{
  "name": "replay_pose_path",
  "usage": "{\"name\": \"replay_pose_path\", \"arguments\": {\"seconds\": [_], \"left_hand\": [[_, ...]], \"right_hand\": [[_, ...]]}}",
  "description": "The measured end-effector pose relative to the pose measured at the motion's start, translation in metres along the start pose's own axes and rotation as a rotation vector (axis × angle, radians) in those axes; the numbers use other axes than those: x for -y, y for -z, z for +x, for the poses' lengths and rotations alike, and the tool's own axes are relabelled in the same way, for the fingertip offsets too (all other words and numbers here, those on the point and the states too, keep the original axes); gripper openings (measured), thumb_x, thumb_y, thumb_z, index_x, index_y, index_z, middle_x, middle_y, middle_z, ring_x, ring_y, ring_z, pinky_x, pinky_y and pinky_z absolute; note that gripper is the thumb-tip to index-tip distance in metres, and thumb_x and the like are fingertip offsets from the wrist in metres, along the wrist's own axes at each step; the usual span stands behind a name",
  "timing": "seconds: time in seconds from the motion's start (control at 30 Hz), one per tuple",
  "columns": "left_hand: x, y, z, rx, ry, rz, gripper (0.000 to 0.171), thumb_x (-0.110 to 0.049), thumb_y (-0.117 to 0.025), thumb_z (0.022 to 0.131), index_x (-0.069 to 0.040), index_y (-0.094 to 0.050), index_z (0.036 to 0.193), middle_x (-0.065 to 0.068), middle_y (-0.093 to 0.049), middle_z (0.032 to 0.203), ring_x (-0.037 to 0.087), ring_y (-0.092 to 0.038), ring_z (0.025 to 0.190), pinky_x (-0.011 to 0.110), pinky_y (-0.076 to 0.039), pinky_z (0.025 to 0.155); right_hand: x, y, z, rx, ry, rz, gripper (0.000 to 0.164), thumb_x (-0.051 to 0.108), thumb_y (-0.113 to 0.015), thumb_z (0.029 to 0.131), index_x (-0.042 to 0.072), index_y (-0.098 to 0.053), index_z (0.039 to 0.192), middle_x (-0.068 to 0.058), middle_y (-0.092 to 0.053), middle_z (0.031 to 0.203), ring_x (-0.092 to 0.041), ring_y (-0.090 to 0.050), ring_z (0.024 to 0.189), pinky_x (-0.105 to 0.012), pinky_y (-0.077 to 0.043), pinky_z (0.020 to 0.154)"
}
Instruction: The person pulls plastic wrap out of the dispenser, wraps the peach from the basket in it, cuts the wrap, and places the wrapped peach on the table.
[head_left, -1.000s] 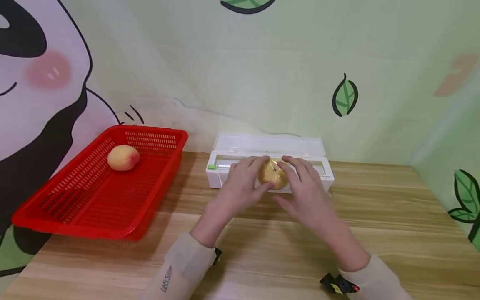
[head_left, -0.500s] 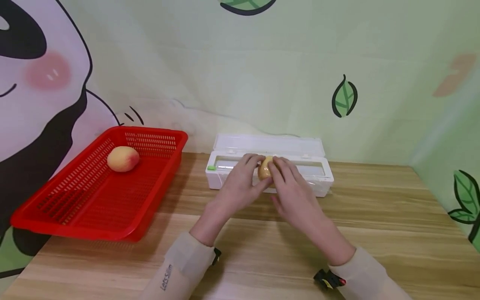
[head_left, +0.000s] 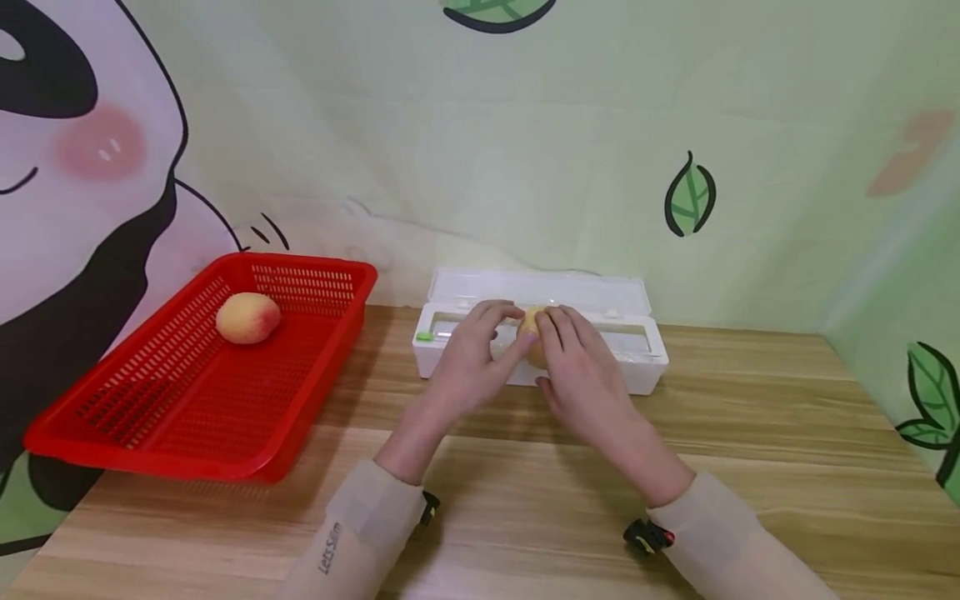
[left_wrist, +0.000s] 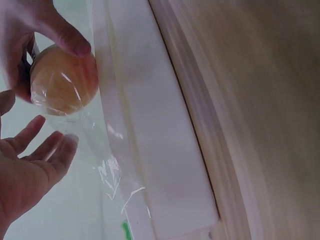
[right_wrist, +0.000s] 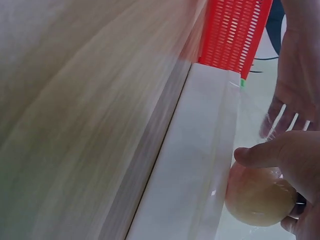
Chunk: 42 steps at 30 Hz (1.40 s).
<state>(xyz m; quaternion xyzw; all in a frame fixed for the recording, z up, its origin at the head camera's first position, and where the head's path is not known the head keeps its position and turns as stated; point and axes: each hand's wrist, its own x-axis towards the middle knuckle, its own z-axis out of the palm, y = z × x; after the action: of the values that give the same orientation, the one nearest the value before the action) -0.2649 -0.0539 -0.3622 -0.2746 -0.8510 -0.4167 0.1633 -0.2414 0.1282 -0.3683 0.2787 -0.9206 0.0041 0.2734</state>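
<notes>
Since the earlier frame, the right hand [head_left: 588,367] has shifted slightly left, gripping the peach-like fruit [left_wrist: 62,85], draped in clear film [left_wrist: 107,172], at the white dispenser's [head_left: 641,379] front edge. The left hand [head_left: 472,358], fingers loosely spread, lies just left, seemingly not touching the fruit.

Marking: dark lettering [head_left: 329,548] on the person's left sleeve [head_left: 363,537], near side of the scene, left of centre. Legend: "Lets", followed by a word that starts with "S" and ends in "lim"; its middle is too small to read with certainty. Orientation: lengthwise, reading from the near end toward the cuff [head_left: 393,485].
</notes>
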Motion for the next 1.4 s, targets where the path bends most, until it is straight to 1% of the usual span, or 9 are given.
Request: {"name": "replay_pose_path", "arguments": {"seconds": [0.17,0.27,0.33,0.5,0.63,0.87,1.0,1.2,1.4], "left_hand": [[0.006,0.011,0.004,-0.141,0.011,-0.003,0.031,-0.024,-0.054,0.108,0.0,-0.067,0.121,0.014,-0.061,0.127,0.027,-0.059,0.117,0.041,-0.05,0.097],[0.011,0.022,0.004,-0.227,0.084,0.022,0.027,-0.011,-0.048,0.106,0.001,-0.069,0.118,0.016,-0.063,0.12,0.031,-0.061,0.107,0.044,-0.05,0.092],[0.016,0.031,0.003,-0.23,0.184,0.057,0.031,-0.003,-0.044,0.102,0.001,-0.067,0.122,0.02,-0.061,0.123,0.035,-0.059,0.109,0.046,-0.048,0.095],[0.031,0.052,-0.001,-0.011,0.446,0.116,0.053,0.007,-0.041,0.091,0.001,-0.051,0.143,0.027,-0.043,0.141,0.042,-0.042,0.13,0.052,-0.038,0.11],[0.04,0.059,-0.003,0.156,0.553,0.138,0.061,0.006,-0.047,0.092,-0.003,-0.042,0.152,0.026,-0.034,0.15,0.04,-0.035,0.134,0.054,-0.039,0.11],[0.052,0.057,-0.006,0.212,0.56,0.19,0.058,0.005,-0.054,0.095,-0.001,-0.046,0.151,0.023,-0.047,0.145,0.036,-0.044,0.125,0.051,-0.041,0.109],[0.057,0.056,-0.007,0.191,0.571,0.167,0.062,0.005,-0.063,0.091,-0.004,-0.047,0.151,0.02,-0.049,0.145,0.036,-0.045,0.123,0.048,-0.047,0.103],[0.065,0.051,-0.008,0.154,0.534,0.145,0.065,-0.002,-0.074,0.087,-0.003,-0.047,0.146,0.02,-0.055,0.135,0.035,-0.05,0.112,0.044,-0.053,0.09],[0.069,0.045,-0.009,0.148,0.523,0.164,0.072,-0.013,-0.084,0.085,-0.002,-0.044,0.143,0.018,-0.056,0.126,0.032,-0.052,0.108,0.044,-0.053,0.092]], "right_hand": [[0.0,-0.003,0.004,0.003,-0.023,-0.002,0.087,0.015,-0.092,0.076,-0.012,-0.044,0.142,-0.029,-0.05,0.141,-0.042,-0.043,0.135,-0.047,-0.03,0.118],[0.0,-0.004,0.006,-0.006,-0.027,-0.004,0.087,0.012,-0.092,0.074,-0.012,-0.043,0.142,-0.029,-0.051,0.139,-0.043,-0.044,0.134,-0.047,-0.031,0.117],[0.0,-0.005,0.007,-0.007,-0.029,-0.006,0.087,0.011,-0.093,0.074,-0.012,-0.043,0.142,-0.029,-0.051,0.139,-0.043,-0.044,0.134,-0.047,-0.031,0.117],[0.0,-0.007,0.01,-0.002,-0.04,-0.018,0.087,0.01,-0.093,0.073,-0.01,-0.043,0.142,-0.028,-0.052,0.138,-0.042,-0.045,0.133,-0.046,-0.03,0.117],[-0.002,-0.011,0.013,0.003,-0.049,-0.04,0.086,0.008,-0.093,0.073,-0.01,-0.042,0.141,-0.028,-0.052,0.137,-0.042,-0.045,0.133,-0.045,-0.03,0.118],[-0.003,-0.016,0.016,0.005,-0.052,-0.074,0.087,0.008,-0.093,0.073,-0.01,-0.042,0.14,-0.027,-0.052,0.135,-0.041,-0.046,0.13,-0.045,-0.028,0.118],[-0.003,-0.017,0.018,-0.001,-0.048,-0.09,0.083,0.005,-0.091,0.074,-0.01,-0.042,0.139,-0.027,-0.053,0.134,-0.041,-0.046,0.129,-0.045,-0.029,0.118],[-0.004,-0.018,0.02,-0.022,-0.044,-0.088,0.057,-0.013,-0.07,0.084,-0.01,-0.045,0.135,-0.027,-0.055,0.131,-0.041,-0.049,0.127,-0.046,-0.032,0.116],[-0.007,-0.017,0.023,-0.03,-0.047,-0.054,0.055,-0.005,-0.074,0.085,-0.01,-0.049,0.133,-0.026,-0.058,0.129,-0.041,-0.052,0.125,-0.047,-0.036,0.114]]}}
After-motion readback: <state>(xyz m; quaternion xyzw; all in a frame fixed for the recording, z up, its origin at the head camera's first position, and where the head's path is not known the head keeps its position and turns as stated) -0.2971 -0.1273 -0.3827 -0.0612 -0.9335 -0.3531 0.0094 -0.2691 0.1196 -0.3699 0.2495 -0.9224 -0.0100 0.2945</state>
